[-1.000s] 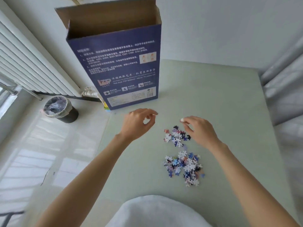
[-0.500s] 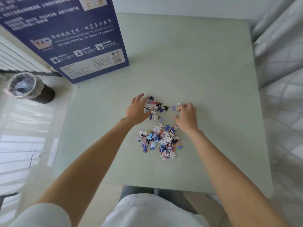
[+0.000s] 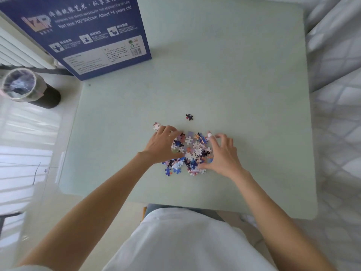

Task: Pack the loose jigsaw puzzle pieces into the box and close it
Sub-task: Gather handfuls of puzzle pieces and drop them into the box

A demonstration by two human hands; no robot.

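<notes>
Puzzle pieces (image 3: 190, 151) between left hand (image 3: 162, 144) and right hand (image 3: 222, 153), mid-table (image 3: 234, 85).

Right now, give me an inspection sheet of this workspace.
Surface: pale green table, mostly bare.
Job's things: puzzle pieces in one pile; one dark stray piece beyond it; another piece by the left fingertips; blue box standing at the far left corner, top out of view.
Clutter: nothing seen.
Grippers: left hand and right hand flank the pile, fingers spread, gripping nothing.
Cables: nothing seen.
Surroundings: lined bin on the floor, radiator at left.
</notes>
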